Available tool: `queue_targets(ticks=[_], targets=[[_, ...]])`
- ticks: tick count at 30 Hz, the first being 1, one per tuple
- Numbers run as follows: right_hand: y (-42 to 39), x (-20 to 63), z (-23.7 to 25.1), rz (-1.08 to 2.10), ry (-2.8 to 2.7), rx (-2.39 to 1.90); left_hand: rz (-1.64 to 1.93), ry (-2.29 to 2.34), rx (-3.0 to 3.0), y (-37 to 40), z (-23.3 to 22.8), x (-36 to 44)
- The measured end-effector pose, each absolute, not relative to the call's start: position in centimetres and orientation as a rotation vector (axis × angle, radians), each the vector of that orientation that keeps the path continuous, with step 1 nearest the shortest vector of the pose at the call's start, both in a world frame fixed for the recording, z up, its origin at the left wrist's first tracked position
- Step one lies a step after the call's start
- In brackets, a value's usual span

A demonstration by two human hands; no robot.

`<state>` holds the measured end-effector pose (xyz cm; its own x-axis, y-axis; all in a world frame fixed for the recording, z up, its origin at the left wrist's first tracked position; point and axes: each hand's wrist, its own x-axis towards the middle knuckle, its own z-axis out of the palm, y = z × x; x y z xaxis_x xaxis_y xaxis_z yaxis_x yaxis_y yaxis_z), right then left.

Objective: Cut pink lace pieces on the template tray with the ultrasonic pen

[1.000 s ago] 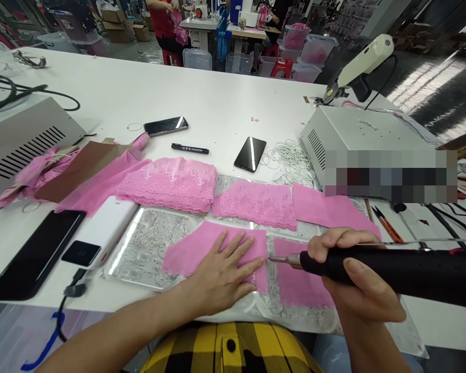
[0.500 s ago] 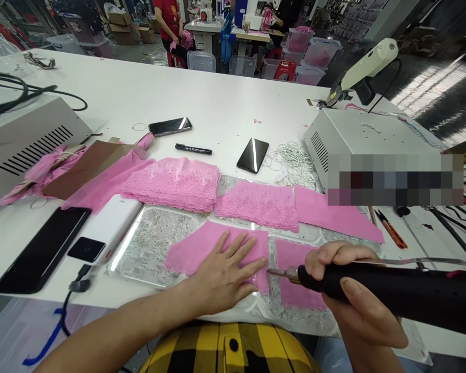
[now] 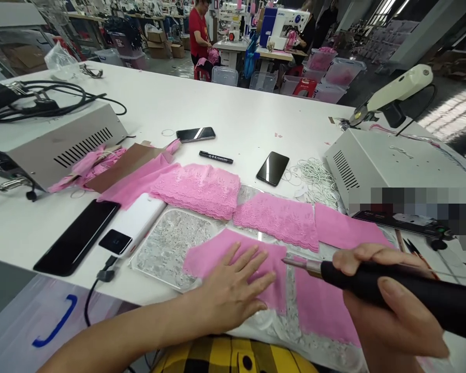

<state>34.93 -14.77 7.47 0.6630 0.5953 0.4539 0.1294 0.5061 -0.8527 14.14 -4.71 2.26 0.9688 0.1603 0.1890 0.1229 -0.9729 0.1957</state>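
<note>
My left hand [image 3: 233, 290] lies flat with fingers spread on a pink fabric panel [image 3: 213, 254], pressing it against a grey speckled board [image 3: 171, 243]. In my right hand [image 3: 392, 300] is a thick black handheld tool [image 3: 357, 274] with a tapered metal tip. Its tip is at the panel's right edge, near the far corner; whether it touches the cloth I cannot tell. Just right of a narrow gap lies a second pink piece [image 3: 322, 300], partly under the tool and hand. Beyond these are a pink lace piece [image 3: 279, 215] and a plain pink piece [image 3: 345, 225].
A lace stack [image 3: 198, 189] stands behind, left of the lace piece. Phones [image 3: 272, 168], a marker [image 3: 216, 157], a white power bank [image 3: 147, 212], tangled elastic [image 3: 314, 178] and two vented metal boxes [image 3: 404, 160] surround the board. People sit at machines beyond.
The tool's tip has moved away from me along the panel's right edge, toward its far corner. My left hand stays on the panel. The camera view has shifted, so everything appears lower and further right.
</note>
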Motion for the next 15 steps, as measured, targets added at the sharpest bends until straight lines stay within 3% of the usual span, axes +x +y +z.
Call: queue_targets(ticks=[15], targets=[[-10.1, 33.3, 6.2, 0.331, -0.926, -1.030, 0.569, 0.609, 3.068, -2.6, 0.6, 8.2]])
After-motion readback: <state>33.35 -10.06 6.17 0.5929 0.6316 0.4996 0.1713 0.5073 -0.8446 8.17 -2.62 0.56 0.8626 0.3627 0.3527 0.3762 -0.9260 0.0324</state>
